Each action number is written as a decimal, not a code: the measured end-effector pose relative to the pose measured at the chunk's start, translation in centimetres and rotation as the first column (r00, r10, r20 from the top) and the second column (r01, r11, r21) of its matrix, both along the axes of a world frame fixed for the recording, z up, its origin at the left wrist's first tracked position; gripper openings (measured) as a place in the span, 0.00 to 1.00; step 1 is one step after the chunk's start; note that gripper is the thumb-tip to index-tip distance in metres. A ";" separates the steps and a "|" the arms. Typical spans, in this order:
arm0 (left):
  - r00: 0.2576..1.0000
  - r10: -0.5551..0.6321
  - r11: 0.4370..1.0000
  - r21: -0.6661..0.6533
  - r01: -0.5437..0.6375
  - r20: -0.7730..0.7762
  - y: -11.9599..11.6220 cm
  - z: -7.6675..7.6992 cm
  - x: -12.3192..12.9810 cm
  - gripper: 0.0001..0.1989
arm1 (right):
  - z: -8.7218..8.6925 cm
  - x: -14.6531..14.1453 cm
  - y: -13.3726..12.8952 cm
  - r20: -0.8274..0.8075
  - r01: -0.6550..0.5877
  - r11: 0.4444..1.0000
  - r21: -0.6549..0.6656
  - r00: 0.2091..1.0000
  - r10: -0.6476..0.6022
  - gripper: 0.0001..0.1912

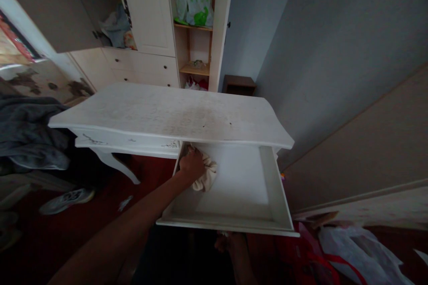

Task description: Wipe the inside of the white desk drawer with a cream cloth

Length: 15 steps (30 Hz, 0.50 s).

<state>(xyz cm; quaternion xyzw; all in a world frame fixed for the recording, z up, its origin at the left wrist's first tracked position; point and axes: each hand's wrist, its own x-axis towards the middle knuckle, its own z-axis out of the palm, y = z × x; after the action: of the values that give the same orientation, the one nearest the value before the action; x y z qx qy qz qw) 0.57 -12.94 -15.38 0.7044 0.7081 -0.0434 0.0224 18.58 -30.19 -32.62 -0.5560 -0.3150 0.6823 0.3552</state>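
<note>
A white drawer (239, 173) is pulled out from a white desk (150, 107) with a stained top. Inside the drawer, at its back left corner, my left hand (193, 164) is closed on a cream cloth (207, 176). The cloth hangs loosely below the fingers and rests on the drawer's floor and left side. Just under the drawer's front edge is my right hand (229, 242), dim and partly hidden. Its fingers look curled beside a small pale thing (223, 233) at the drawer front, which I cannot make out.
Behind the desk stands a white wardrobe (150, 13) with open doors and plastic bags (199, 0). Grey clothing (30, 129) lies at left, above a shoe (67, 200) on the red floor. A plastic bag (361, 254) and red bag (310, 258) lie at lower right.
</note>
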 end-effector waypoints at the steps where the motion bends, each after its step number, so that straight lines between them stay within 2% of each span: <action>1: 1.000 0.015 1.000 -0.001 -0.015 0.018 0.7 0.1 0.0 0.28 | 0.3 0.0 -0.2 -0.009 -0.004 1.000 -0.008 1.000 0.004 0.29; 5: 0.995 0.041 0.999 -0.033 -0.039 0.089 3.1 0.5 0.0 0.23 | 1.5 0.1 -0.9 -0.032 0.012 1.000 -0.009 0.999 -0.012 0.27; 8: 0.993 0.041 0.999 -0.035 -0.037 0.114 3.9 0.5 0.0 0.19 | 1.8 0.1 -1.1 -0.040 0.022 1.000 -0.009 0.999 -0.022 0.26; 11: 0.992 0.066 0.997 0.024 -0.069 0.110 3.6 -0.1 0.2 0.19 | 1.4 -0.1 -0.9 -0.047 0.028 1.000 -0.009 0.999 -0.028 0.27; 15: 0.992 0.088 0.980 0.170 -0.103 0.091 1.8 -1.5 1.3 0.25 | 0.4 -0.5 -0.4 -0.048 0.026 1.000 -0.001 0.998 -0.026 0.29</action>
<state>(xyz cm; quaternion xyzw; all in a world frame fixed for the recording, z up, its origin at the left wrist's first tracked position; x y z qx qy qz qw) 1.89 -11.11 -16.89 0.6699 0.7407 0.0494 -0.0078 18.11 -30.61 -32.22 -0.5435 -0.2988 0.6909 0.3714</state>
